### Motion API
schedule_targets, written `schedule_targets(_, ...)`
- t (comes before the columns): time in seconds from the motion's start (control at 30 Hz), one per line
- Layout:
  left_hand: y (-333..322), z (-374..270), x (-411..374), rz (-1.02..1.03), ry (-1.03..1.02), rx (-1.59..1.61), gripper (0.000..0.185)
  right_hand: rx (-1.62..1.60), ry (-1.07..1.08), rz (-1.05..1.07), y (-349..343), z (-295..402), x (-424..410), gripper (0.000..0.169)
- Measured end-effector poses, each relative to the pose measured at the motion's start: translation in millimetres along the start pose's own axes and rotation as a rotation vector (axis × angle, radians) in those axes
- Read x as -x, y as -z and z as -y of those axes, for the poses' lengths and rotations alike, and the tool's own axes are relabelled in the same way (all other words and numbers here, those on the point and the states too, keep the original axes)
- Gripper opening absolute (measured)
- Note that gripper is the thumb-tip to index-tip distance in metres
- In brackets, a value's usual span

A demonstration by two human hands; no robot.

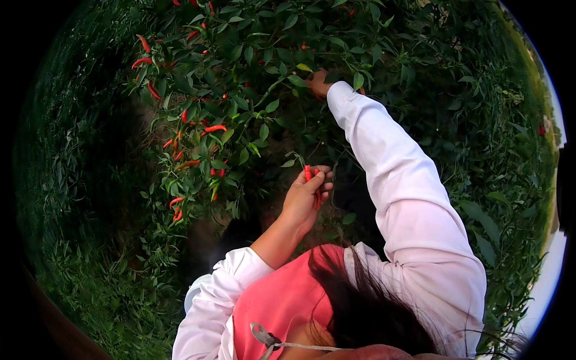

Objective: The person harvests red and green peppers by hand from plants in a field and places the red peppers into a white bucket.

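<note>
My left hand [300,195] is closed around a few red chili peppers [308,173], whose tips show beside the thumb. Straight ahead, my right arm stretches into a leafy chili plant [272,105]. Leaves cover most of the fingers of my right hand [318,84], so its grip is hidden. A bit of red shows just under that hand. On the plant's left side hang several ripe peppers, among them a red one [216,128] and an orange-brown one [188,164]. Another red pepper [153,90] hangs farther up on the left.
Dense green plants [477,117] crowd the right side, and low foliage [103,288] spreads at the lower left. Part of a white rounded object [194,292] shows behind my left sleeve. Brown soil [204,238] appears between the plants and my body.
</note>
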State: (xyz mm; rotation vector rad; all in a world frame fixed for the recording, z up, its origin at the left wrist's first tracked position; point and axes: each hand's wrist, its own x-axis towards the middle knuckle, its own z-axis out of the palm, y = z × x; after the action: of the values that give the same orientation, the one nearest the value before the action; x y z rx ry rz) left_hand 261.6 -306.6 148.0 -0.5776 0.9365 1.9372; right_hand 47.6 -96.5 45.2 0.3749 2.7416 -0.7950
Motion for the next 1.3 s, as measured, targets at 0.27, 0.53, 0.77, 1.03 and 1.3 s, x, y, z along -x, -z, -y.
schedule_targets(0.27, -1, -6, 9, 0.043, -0.019, 0.041, 0.018, 0.247, 0.313, 0.274, -9, 2, 9, 0.032)
schedule_targets(0.53, 4, -10, 12, -0.041, -0.070, 0.120, 0.019, -0.728, 0.003, 0.120, -12, 28, 47, 0.036)
schedule_targets(0.77, 20, -15, -2, -0.162, -0.275, 0.157, 0.021, -0.911, -0.085, 0.403, 19, 47, 155, 0.026)
schedule_targets(1.03, 5, -15, 2, 0.043, -0.075, -0.037, 0.016, -0.767, 0.028, 0.218, 25, 39, 231, 0.021)
schedule_targets(1.3, 2, -15, 4, 0.071, -0.201, -0.366, 0.017, -1.273, -0.180, 0.553, 35, 22, 227, 0.017)
